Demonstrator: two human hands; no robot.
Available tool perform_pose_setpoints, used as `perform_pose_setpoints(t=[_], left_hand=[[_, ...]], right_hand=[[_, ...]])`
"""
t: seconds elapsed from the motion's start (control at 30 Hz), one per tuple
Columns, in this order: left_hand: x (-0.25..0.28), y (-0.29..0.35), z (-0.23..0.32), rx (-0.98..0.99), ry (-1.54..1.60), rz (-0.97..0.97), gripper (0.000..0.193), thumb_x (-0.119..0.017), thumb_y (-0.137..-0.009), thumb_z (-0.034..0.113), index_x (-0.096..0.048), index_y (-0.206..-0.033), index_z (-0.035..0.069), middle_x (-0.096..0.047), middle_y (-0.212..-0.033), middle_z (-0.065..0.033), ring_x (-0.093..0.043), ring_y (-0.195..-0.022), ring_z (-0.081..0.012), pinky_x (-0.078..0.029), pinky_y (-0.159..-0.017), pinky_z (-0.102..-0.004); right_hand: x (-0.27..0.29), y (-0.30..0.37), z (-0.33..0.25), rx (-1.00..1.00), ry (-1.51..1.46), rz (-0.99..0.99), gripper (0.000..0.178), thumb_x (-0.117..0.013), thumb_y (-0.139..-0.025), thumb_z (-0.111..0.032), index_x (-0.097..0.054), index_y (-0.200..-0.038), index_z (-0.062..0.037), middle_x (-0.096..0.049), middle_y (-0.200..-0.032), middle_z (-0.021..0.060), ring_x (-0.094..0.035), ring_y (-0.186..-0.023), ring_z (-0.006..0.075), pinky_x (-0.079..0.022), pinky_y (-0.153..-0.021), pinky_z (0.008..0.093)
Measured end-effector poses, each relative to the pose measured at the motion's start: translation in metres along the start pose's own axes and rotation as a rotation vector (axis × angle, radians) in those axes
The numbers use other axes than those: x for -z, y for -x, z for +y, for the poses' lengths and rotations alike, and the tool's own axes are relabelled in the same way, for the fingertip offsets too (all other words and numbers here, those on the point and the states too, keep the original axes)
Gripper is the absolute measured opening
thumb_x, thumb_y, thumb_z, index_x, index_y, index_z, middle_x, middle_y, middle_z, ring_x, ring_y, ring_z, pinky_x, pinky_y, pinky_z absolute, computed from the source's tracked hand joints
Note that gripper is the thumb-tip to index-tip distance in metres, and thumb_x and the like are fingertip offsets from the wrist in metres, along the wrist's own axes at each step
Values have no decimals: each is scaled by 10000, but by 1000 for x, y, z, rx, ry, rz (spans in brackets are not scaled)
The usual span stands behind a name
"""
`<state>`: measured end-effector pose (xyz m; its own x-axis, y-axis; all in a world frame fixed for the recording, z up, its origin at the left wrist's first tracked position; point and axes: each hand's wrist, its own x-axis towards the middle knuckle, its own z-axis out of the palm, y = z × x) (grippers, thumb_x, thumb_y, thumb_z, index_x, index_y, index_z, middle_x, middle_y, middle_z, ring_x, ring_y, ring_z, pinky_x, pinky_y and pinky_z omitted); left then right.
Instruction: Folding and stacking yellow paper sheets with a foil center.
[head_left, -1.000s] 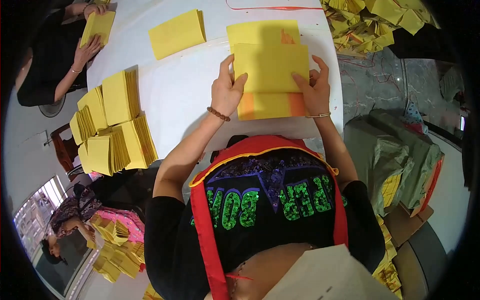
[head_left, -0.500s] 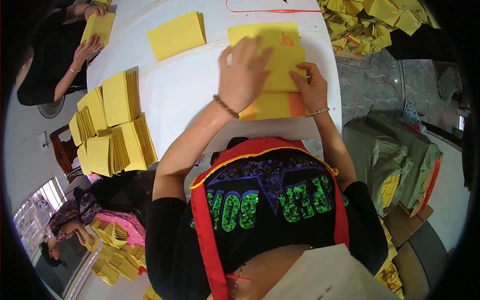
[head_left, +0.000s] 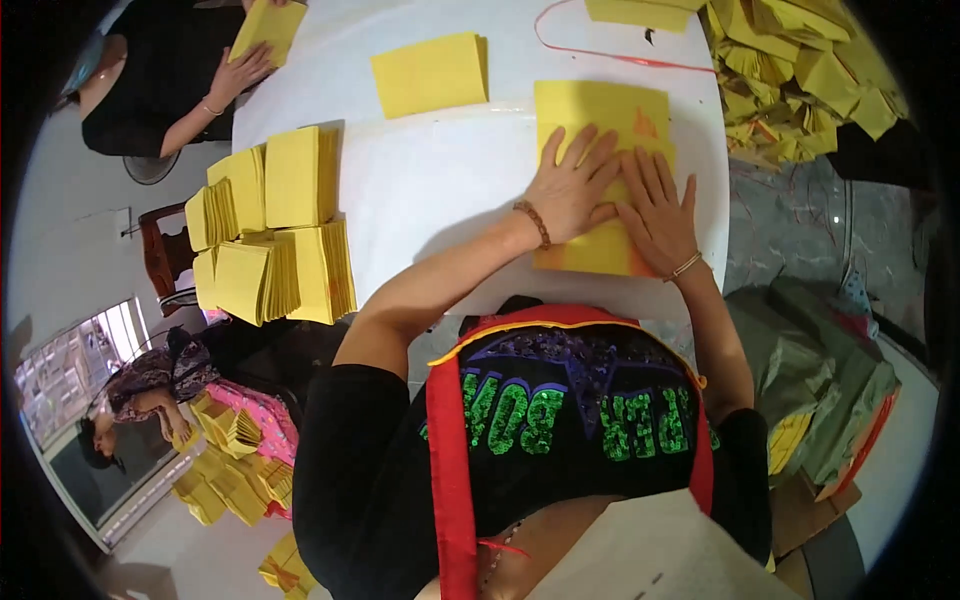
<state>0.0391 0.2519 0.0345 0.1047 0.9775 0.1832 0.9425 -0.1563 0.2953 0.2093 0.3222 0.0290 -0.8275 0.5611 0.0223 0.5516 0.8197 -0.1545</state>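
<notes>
On the white table a yellow paper sheet (head_left: 600, 105) with an orange mark lies lengthwise before me. Its middle carries a fold, partly hidden under my hands. My left hand (head_left: 575, 190) rests flat on the paper with fingers spread. Beside it my right hand (head_left: 658, 215) also lies flat, its fingers stretched toward the far edge. Neither hand grips anything. A folded yellow paper bundle (head_left: 430, 75) lies farther off to the left.
Stacked yellow paper bundles (head_left: 295, 185) stand at the left of the white table (head_left: 430, 170). A co-worker's hand (head_left: 240, 75) holds yellow paper at the far left. Loose yellow papers (head_left: 800, 75) heap at the far right. A red string (head_left: 620, 60) lies on the table.
My right hand has let go of the paper's right edge and now lies flat on it. My left hand has come down onto the sheet. The view has shifted left.
</notes>
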Motion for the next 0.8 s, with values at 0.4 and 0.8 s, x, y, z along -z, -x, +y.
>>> perform_pose_setpoints(t=[0.4,0.8], left_hand=[[14,6,-8,-360,90,1,523,-609,-719,357,-513,-1119,33,-489,-1101,-139,-432,-1019,-297,-361,-812,-387],[83,10,-85,-73,565,393,366,-498,-747,33,-569,-1102,91,-611,-953,-138,-584,-819,-279,-472,-686,-351]], right_hand=[[-5,-9,24,166,-490,52,580,-475,-849,-311,-262,-1342,-90,-240,-1401,111,-189,-1305,248,-193,-1013,463],[20,30,35,-533,-1472,468,404,-402,-924,-254,-374,-1282,-69,-475,-1220,93,-450,-1134,221,-358,-929,356]])
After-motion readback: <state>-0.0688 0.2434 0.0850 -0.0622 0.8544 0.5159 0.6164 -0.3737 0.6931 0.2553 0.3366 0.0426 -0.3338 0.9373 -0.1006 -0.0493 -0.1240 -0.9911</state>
